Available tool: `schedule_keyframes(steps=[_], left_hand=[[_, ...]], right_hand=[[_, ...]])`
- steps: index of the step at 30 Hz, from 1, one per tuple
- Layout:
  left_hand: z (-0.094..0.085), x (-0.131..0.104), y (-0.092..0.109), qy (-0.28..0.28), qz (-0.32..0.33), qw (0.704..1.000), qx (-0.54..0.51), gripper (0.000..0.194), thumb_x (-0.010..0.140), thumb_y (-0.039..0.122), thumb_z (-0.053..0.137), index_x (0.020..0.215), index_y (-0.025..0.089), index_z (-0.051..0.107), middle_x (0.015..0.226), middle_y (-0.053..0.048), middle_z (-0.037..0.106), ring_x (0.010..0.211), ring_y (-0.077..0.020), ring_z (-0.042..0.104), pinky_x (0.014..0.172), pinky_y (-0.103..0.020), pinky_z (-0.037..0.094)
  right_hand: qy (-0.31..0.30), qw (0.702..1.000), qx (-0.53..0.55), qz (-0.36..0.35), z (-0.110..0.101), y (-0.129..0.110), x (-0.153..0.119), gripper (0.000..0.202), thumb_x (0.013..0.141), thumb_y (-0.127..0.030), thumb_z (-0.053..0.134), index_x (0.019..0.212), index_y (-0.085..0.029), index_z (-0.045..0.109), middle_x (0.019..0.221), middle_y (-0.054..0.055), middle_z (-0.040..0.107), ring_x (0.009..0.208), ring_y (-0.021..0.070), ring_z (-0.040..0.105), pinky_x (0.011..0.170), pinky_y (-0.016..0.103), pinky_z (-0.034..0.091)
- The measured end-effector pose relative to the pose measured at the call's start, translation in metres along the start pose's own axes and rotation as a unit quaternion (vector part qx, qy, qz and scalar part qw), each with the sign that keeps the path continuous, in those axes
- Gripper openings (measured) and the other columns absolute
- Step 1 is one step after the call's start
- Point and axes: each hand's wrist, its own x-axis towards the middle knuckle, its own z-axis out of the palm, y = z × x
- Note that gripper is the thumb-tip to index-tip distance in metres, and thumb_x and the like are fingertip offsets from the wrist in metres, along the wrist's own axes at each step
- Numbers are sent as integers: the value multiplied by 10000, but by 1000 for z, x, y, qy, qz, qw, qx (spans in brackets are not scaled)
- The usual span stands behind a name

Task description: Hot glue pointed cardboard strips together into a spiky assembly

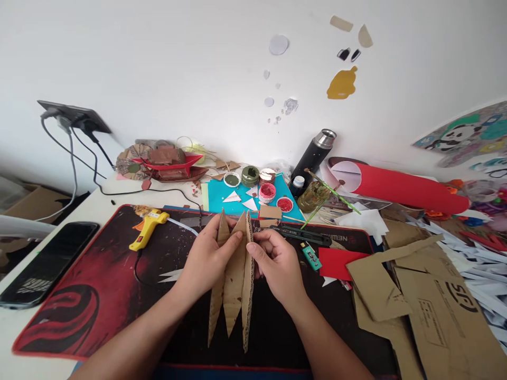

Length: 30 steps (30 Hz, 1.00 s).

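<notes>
Long pointed cardboard pieces stand side by side in the middle of the view, above the dark mat, with their tips pointing up and down. My left hand grips them from the left, its thumb lying across the middle piece. From the right, my right hand pinches the edge of the rightmost piece, where the corrugated side shows. Some of the fingertips are hidden behind the cardboard.
A yellow glue gun with a cord lies left on the mat. Behind are paint pots, a black flask and a red roll. A phone lies far left. Cardboard sheets lie right.
</notes>
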Motion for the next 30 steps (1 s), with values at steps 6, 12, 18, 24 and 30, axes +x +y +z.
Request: schedule_keyframes(steps=[6, 12, 18, 24, 30], left_hand=[[4, 8, -7, -15, -2, 1000, 6, 244, 923, 461, 638, 996, 230, 604, 949, -19, 741, 877, -243, 683, 824, -362, 514], [6, 11, -12, -17, 17, 999, 24, 196, 928, 401, 608, 1008, 222, 614, 1021, -34, 742, 919, -244, 682, 859, -372, 502], [8, 15, -17, -21, 19, 998, 59, 192, 905, 412, 596, 961, 229, 578, 981, -35, 723, 915, -255, 664, 866, -385, 495], [10, 17, -22, -44, 17, 998, 44, 200, 902, 430, 612, 925, 238, 561, 959, -28, 730, 925, -259, 677, 842, -370, 509], [14, 17, -26, -41, 27, 997, 63, 205, 902, 430, 596, 941, 232, 561, 1010, -49, 730, 937, -262, 672, 853, -378, 486]], right_hand=[[-3, 1000, -8, 20, -4, 10, 7, 377, 907, -572, 781, 953, -217, 662, 568, -76, 558, 422, 116, 515, 433, 241, 442], [-12, 999, -4, 33, -5, 12, 13, 388, 883, -569, 794, 919, -217, 637, 509, -97, 529, 384, 105, 480, 413, 229, 428], [7, 999, -23, 45, -7, 15, 18, 460, 887, -647, 762, 848, -213, 615, 459, -94, 507, 384, 110, 494, 418, 223, 415], [20, 998, 2, 55, -6, 20, 20, 515, 874, -704, 758, 819, -228, 569, 472, -98, 507, 380, 118, 513, 398, 221, 400], [44, 998, 18, 44, -8, 24, 24, 487, 859, -661, 796, 847, -212, 607, 474, -98, 513, 375, 108, 503, 393, 211, 393]])
